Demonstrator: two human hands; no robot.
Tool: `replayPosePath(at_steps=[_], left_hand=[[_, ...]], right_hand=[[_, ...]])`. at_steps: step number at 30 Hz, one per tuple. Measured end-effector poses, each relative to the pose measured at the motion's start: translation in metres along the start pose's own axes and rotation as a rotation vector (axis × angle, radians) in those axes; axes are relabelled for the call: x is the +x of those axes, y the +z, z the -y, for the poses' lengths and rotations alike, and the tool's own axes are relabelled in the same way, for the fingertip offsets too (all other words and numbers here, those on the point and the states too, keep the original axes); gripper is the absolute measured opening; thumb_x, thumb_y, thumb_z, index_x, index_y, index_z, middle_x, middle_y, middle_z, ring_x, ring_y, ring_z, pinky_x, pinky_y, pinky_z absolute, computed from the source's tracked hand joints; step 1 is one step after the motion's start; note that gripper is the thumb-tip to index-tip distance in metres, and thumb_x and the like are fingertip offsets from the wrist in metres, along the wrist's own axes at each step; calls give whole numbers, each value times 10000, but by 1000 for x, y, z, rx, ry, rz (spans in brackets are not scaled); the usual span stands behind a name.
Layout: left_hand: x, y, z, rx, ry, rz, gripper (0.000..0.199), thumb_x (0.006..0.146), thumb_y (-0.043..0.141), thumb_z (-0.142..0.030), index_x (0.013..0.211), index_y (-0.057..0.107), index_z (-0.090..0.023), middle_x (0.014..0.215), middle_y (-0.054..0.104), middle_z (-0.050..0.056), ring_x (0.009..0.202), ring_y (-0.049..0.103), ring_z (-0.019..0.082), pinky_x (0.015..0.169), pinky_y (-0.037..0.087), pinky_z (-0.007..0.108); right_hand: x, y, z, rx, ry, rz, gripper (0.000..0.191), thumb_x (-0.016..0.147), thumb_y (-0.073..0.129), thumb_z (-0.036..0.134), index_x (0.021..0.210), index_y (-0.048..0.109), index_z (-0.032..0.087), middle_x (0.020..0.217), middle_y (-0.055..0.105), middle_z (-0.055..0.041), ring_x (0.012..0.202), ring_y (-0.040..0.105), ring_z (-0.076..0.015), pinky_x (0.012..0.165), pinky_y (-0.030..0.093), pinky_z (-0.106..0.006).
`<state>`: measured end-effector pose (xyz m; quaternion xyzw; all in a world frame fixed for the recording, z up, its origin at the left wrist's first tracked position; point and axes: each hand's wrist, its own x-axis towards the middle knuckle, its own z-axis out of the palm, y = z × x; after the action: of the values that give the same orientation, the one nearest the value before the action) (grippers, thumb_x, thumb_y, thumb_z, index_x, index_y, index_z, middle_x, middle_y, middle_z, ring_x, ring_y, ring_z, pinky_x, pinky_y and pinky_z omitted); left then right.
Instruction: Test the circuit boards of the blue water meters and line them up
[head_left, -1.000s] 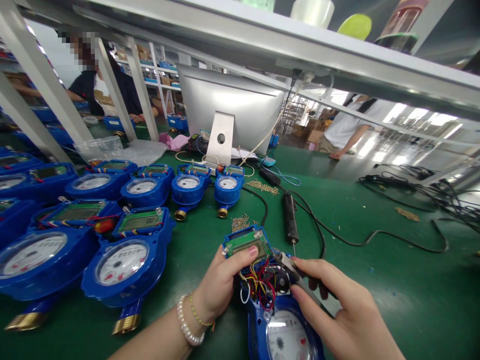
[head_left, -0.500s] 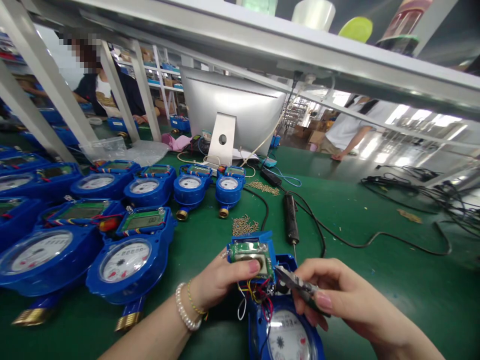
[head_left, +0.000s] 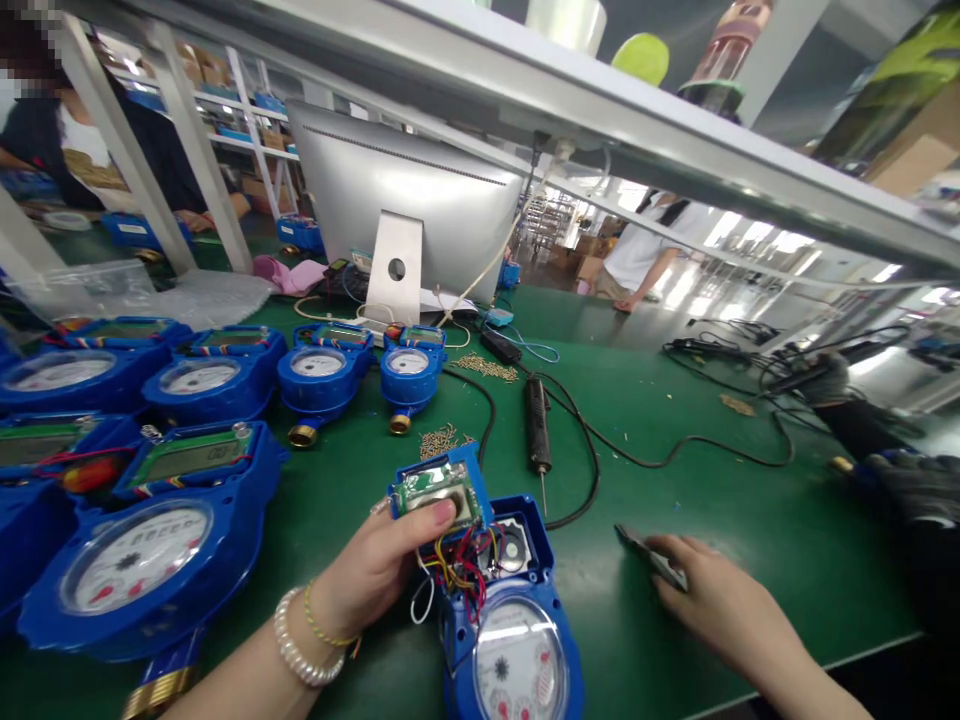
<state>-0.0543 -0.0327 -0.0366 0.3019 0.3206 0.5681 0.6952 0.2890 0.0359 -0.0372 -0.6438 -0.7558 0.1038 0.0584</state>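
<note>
My left hand (head_left: pixel 379 565) grips a blue cover with a green circuit board (head_left: pixel 450 488), its thumb pressed on the board's face. Red, yellow, black and white wires (head_left: pixel 465 570) run from the board into the open compartment of a blue water meter (head_left: pixel 517 655). A round part (head_left: pixel 511 550) sits inside that compartment. To the right of the meter, low over the green table, my right hand (head_left: pixel 716 600) holds diagonal cutters (head_left: pixel 637 543), tips pointing away to the left. The cutters are apart from the wires.
Several blue meters (head_left: pixel 165 560) stand at the left. An electric screwdriver (head_left: pixel 537 425) lies ahead, beside small screw piles (head_left: pixel 486 368). A monitor (head_left: pixel 405 180) stands behind. Black cables (head_left: pixel 720 455) cross the table. At the right edge are a co-worker's gloved hands (head_left: pixel 911 490).
My right hand has drawn the cutters away from the wires to the right. The view has turned right, and a co-worker's gloved hands have come in at the right edge.
</note>
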Motion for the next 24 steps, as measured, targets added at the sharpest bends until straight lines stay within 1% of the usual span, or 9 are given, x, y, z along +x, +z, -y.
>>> replayPosePath(at_steps=[2, 4, 8, 12, 16, 18, 20, 22, 24], left_hand=[[0, -1, 1, 11, -14, -17, 316, 726, 752, -395, 917, 746, -143, 878, 749, 90, 785, 697, 248, 729, 565, 322], [0, -2, 2, 18, -7, -17, 325, 722, 757, -390, 921, 746, -134, 833, 746, 90, 746, 695, 232, 685, 566, 295], [-1, 0, 2, 5, -29, -15, 312, 748, 736, -392, 926, 735, -137, 760, 741, 88, 687, 691, 203, 627, 561, 258], [-1, 2, 2, 4, -11, -25, 281, 721, 760, -392, 834, 720, -138, 746, 744, 91, 677, 700, 218, 616, 560, 265], [0, 3, 3, 3, 21, -43, 326, 640, 827, -378, 838, 722, -141, 723, 746, 78, 698, 710, 220, 672, 565, 274], [1, 3, 4, 12, 28, -62, 342, 631, 834, -382, 845, 724, -138, 735, 750, 80, 708, 714, 224, 693, 569, 283], [2, 4, 6, 22, 45, -98, 315, 658, 820, -372, 857, 725, -146, 773, 757, 77, 738, 718, 228, 708, 571, 289], [3, 5, 7, 55, 89, -165, 281, 708, 785, -376, 875, 725, -159, 812, 761, 69, 789, 718, 239, 753, 571, 313], [4, 5, 8, 132, 175, -276, 280, 745, 753, -390, 908, 727, -163, 876, 761, 71, 908, 701, 256, 866, 543, 340]], right_hand=[[-9, 0, -8, -86, -26, 43, 393, 749, 529, 334, 1098, 679, 231, 984, 679, -108, 864, 644, -321, 769, 471, -460], [-16, -3, -13, -145, -51, 75, 421, 784, 498, 329, 1167, 646, 233, 1023, 667, -104, 895, 642, -301, 798, 474, -441], [-18, -8, -16, -194, -84, 113, 400, 788, 509, 318, 1149, 657, 231, 998, 673, -90, 855, 655, -271, 793, 492, -408], [-4, -2, -12, -228, -135, 33, 419, 845, 481, 392, 1209, 617, 238, 1106, 659, -92, 927, 654, -281, 814, 502, -437], [21, 6, -2, -239, -214, -28, 390, 795, 554, 349, 1115, 676, 162, 1017, 686, -124, 864, 666, -317, 788, 515, -487], [33, 2, 12, -223, -254, -86, 402, 788, 571, 363, 1092, 679, 123, 1069, 667, -158, 944, 641, -353, 834, 492, -526], [43, -7, 35, -180, -315, -155, 412, 829, 540, 407, 1118, 653, 136, 1160, 629, -153, 1047, 601, -339, 898, 464, -518], [48, -17, 68, -78, -425, -199, 331, 901, 465, 416, 1094, 638, 210, 1123, 644, -82, 1033, 607, -239, 900, 478, -412], [51, -22, 104, 235, -667, -227, 206, 916, 485, 324, 944, 654, 209, 952, 670, -53, 900, 622, -183, 794, 496, -331]])
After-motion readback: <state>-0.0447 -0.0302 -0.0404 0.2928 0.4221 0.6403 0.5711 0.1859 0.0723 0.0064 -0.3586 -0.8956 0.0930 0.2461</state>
